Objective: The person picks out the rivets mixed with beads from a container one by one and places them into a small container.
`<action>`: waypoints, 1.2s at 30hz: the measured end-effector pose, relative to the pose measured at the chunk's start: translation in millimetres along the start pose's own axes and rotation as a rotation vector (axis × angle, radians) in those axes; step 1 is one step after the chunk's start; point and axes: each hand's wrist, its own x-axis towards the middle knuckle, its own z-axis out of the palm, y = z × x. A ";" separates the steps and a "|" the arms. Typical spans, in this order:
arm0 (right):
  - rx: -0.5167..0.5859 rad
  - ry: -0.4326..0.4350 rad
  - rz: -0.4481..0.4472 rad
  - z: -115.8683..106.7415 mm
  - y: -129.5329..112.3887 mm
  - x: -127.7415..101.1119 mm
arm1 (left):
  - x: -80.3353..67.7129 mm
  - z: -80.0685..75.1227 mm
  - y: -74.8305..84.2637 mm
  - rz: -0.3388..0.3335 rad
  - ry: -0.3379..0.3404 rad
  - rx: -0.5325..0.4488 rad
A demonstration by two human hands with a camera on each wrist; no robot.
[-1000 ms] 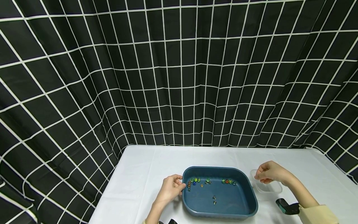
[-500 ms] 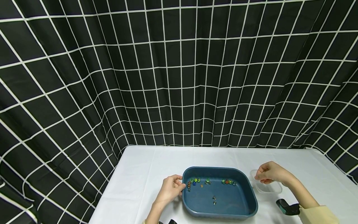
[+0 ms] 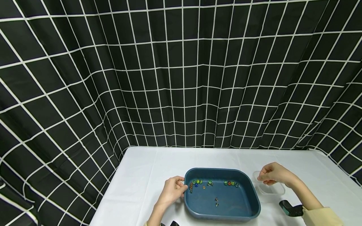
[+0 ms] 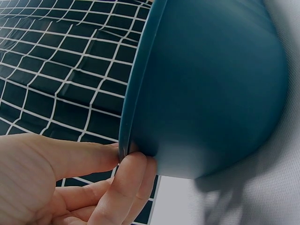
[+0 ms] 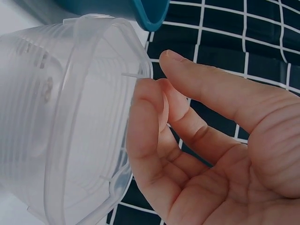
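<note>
Left hand [image 3: 171, 190]: on my feed, pinches the blue basin [image 3: 232, 202] by its left rim.
Right hand [image 3: 273, 174]: loosely curled, thumb apart.
Clear tub [image 3: 272, 189]: right of basin, below that hand.

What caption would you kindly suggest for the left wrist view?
A left hand pinches the rim of a teal tub before a grid-patterned curtain.
</note>
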 end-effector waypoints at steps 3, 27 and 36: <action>-0.008 0.003 0.003 -0.6 0.2 1.1 | -0.5 -0.4 0.8 0.005 -0.001 -0.006; -0.019 0.014 -0.024 6.5 -21.9 7.3 | -0.1 -0.4 0.6 -0.005 -0.002 -0.009; -0.005 0.005 -0.050 9.7 -28.3 11.1 | -0.2 -0.4 1.9 -0.009 0.000 -0.003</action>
